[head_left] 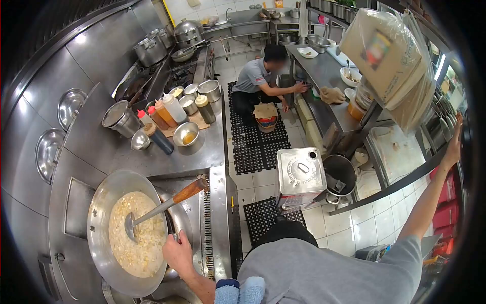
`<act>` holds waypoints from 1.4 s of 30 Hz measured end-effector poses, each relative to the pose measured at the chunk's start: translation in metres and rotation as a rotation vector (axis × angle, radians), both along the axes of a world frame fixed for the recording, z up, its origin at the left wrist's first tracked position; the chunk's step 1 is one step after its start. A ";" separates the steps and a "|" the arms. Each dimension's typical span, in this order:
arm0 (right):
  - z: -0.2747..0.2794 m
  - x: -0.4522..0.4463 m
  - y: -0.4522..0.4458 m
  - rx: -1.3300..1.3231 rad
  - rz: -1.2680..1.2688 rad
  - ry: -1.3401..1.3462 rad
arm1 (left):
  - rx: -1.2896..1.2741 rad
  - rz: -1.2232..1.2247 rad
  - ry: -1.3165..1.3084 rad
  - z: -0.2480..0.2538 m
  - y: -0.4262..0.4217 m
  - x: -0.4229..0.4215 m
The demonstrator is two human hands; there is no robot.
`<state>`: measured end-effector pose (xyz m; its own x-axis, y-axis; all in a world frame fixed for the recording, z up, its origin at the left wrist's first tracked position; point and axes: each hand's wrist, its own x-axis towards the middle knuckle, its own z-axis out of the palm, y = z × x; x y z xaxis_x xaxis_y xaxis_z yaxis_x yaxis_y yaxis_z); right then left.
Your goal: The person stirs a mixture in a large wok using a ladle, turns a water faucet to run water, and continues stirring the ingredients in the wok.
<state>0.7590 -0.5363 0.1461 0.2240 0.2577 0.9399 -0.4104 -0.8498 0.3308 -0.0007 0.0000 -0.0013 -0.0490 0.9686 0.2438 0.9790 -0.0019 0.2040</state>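
Left hand (178, 253) clenched at the rim of the wok (99, 230), ladle (155, 211) lying free in it.
Taking 12 o'clock as the top of the view, the wok sits at 10 o'clock from the left hand, its fingers curled at the rim's 4 o'clock side, and its opening looks longest from 12 to 6. The ladle's long axis runs 8 to 2: bowl in the pale, chunky food (144, 245), wooden handle (190, 190) pointing to 2 over the rim, at 12 o'clock from the left hand. The right hand (454, 144) reaches far out towards 2 o'clock; I cannot tell its grip.
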 end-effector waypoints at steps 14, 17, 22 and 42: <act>0.000 0.000 -0.001 -0.007 0.065 0.013 | -0.009 0.001 -0.025 0.000 -0.001 0.000; -0.001 0.001 -0.002 -0.006 0.071 0.014 | -0.005 0.001 -0.030 0.000 0.000 0.000; -0.003 0.003 -0.003 -0.003 0.079 0.017 | -0.001 0.003 -0.018 -0.001 0.000 0.000; -0.006 0.009 -0.010 0.011 0.089 0.028 | -0.004 0.015 -0.015 0.002 -0.002 0.002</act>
<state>0.7682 -0.5464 0.1397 0.2272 0.2670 0.9365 -0.3241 -0.8861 0.3313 0.0015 -0.0015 0.0003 -0.0668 0.9687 0.2390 0.9757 0.0134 0.2187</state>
